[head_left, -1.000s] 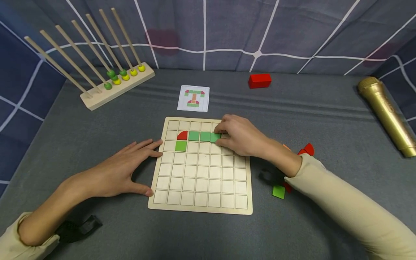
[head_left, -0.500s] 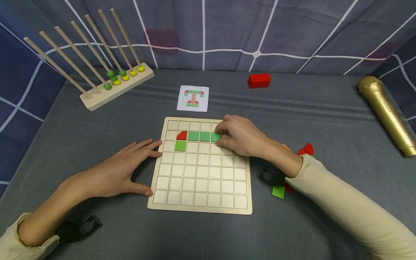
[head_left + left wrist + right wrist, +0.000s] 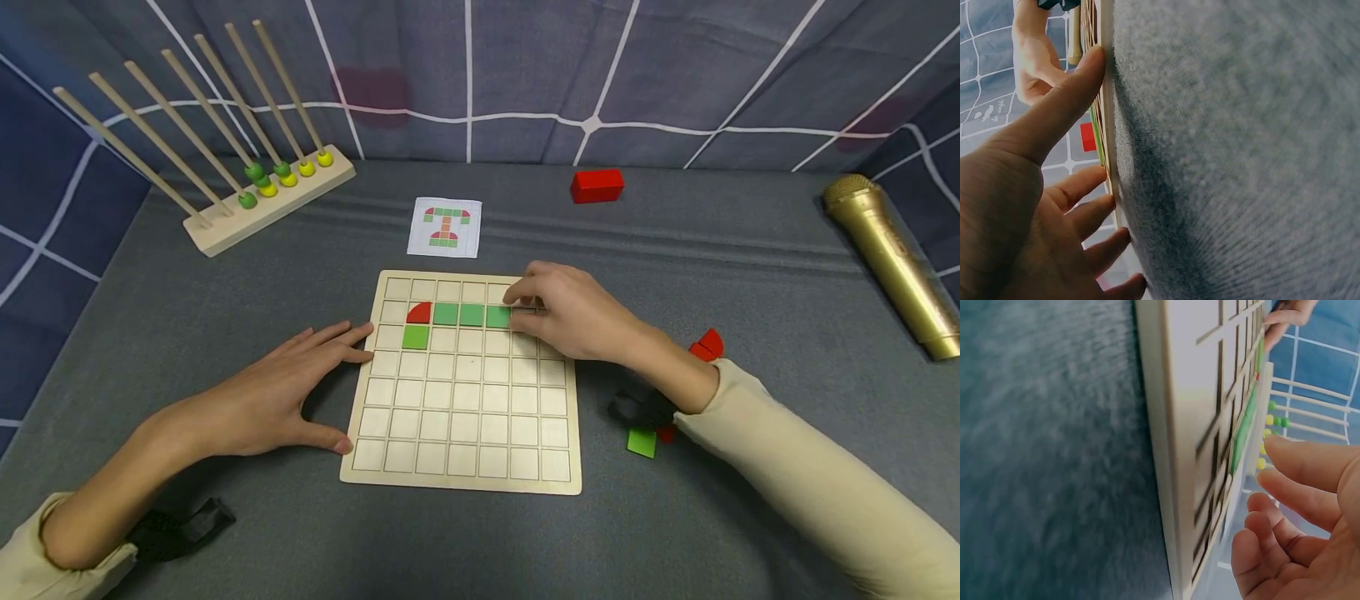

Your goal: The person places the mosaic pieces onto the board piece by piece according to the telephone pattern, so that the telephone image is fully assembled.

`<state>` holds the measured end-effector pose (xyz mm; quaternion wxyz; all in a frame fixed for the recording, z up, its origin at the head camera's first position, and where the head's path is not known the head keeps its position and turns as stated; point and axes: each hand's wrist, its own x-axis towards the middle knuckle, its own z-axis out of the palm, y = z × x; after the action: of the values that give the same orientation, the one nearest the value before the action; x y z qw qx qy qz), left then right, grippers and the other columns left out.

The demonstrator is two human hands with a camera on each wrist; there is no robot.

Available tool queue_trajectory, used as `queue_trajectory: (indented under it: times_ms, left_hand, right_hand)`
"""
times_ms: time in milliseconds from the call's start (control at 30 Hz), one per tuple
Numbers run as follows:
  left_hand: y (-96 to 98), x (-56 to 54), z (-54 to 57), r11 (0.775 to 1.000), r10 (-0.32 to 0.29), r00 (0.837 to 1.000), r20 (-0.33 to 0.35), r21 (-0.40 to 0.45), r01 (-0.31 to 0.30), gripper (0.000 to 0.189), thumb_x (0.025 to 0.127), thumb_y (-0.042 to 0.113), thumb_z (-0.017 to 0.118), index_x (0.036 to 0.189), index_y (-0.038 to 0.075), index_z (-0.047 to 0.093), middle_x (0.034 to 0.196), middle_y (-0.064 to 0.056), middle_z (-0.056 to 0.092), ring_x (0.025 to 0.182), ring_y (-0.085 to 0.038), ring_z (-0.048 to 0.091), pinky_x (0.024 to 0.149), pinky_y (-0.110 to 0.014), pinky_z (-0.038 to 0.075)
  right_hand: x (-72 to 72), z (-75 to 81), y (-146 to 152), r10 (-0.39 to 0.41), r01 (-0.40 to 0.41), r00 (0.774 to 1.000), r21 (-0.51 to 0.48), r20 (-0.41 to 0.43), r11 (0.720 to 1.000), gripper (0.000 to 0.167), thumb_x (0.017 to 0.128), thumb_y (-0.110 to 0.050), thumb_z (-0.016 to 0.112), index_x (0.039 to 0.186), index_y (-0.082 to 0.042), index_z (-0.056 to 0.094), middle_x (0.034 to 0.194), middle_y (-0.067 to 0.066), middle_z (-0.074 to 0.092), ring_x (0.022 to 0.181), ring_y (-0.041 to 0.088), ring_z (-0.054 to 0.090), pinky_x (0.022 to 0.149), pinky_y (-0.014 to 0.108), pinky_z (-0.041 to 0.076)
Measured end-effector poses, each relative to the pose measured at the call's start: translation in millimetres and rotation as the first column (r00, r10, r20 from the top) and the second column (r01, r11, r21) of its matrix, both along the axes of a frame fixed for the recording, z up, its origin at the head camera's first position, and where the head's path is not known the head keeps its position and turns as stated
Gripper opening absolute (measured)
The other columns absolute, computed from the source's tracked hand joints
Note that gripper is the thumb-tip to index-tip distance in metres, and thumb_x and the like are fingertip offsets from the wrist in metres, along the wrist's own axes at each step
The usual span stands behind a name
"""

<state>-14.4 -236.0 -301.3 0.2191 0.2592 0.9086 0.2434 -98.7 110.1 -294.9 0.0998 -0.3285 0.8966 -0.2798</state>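
A square wooden grid board [image 3: 465,426] lies flat in the head view. In its second row sit a red quarter-circle tile [image 3: 419,313] and three green square tiles [image 3: 471,315], side by side. A lighter green square tile [image 3: 415,337] lies below the red one. My right hand [image 3: 577,312] hovers just right of the rightmost green tile; in the right wrist view its thumb and loosely bent fingers [image 3: 1297,487] hold nothing. My left hand [image 3: 262,404] is spread, its fingertips touching the board's left edge; the left wrist view shows the thumb [image 3: 1066,112] on that edge too.
Behind the board lies a printed pattern card [image 3: 444,227]. A peg stand with beads [image 3: 285,207] is at back left, a red block [image 3: 597,186] at the back. Loose red tiles [image 3: 707,345] and a green tile [image 3: 641,442] lie right, beyond them a gold microphone [image 3: 892,267].
The rightmost green tile has settled into its square beside the others. My right hand has let go of it and drawn slightly right. My left hand has stayed put.
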Motion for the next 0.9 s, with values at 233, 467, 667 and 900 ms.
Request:
queue_trajectory:
  times_ms: [233, 467, 667, 900]
  left_hand:
    - [0.5, -0.3, 0.5, 1.000, -0.007, 1.000, 0.004, -0.003, 0.007, 0.095, 0.071, 0.068, 0.075, 0.145, 0.016, 0.045, 0.163, 0.000, 0.016, 0.148, -0.034, 0.012, 0.114, -0.061, 0.009]
    - [0.0, -0.3, 0.6, 1.000, -0.005, 1.000, 0.003, -0.005, 0.005, 0.095, 0.071, 0.067, 0.075, 0.145, 0.015, 0.046, 0.163, 0.000, 0.017, 0.148, -0.034, 0.012, 0.114, -0.061, 0.009]
    - [0.7, -0.5, 0.4, 1.000, -0.006, 1.000, 0.009, -0.013, 0.006, 0.094, 0.071, 0.066, 0.076, 0.145, 0.016, 0.046, 0.163, 0.001, 0.017, 0.149, -0.032, 0.012, 0.115, -0.060, 0.009]
    - [0.7, -0.2, 0.6, 1.000, 0.000, 1.000, 0.012, -0.018, 0.000, 0.095, 0.070, 0.066, 0.076, 0.145, 0.015, 0.045, 0.163, 0.001, 0.017, 0.149, -0.033, 0.012, 0.115, -0.059, 0.009]
  right_hand:
    - [10.1, 6.0, 35.6, -0.063, 0.063, 0.998, -0.014, -0.003, 0.998, 0.020, 0.089, -0.011, 0.074, 0.108, -0.004, 0.074, 0.089, 0.002, 0.061, 0.074, 0.015, 0.053, 0.063, 0.032, 0.043]
    - [27.5, 3.9, 92.8, -0.164, 0.162, 0.985, -0.034, -0.051, 0.986, 0.018, 0.089, -0.013, 0.076, 0.106, -0.008, 0.074, 0.086, -0.005, 0.059, 0.066, 0.010, 0.049, 0.056, 0.023, 0.040]
    - [36.5, -2.5, 143.2, -0.261, 0.261, 0.963, -0.013, -0.070, 0.965, 0.019, 0.087, -0.009, 0.076, 0.105, -0.006, 0.074, 0.085, -0.003, 0.059, 0.071, 0.008, 0.051, 0.058, 0.018, 0.040]
    - [43.6, -4.7, 182.7, -0.420, 0.425, 0.905, 0.114, -0.066, 0.898, 0.024, 0.090, -0.018, 0.074, 0.108, -0.002, 0.071, 0.084, 0.004, 0.059, 0.067, 0.008, 0.048, 0.052, 0.022, 0.036]
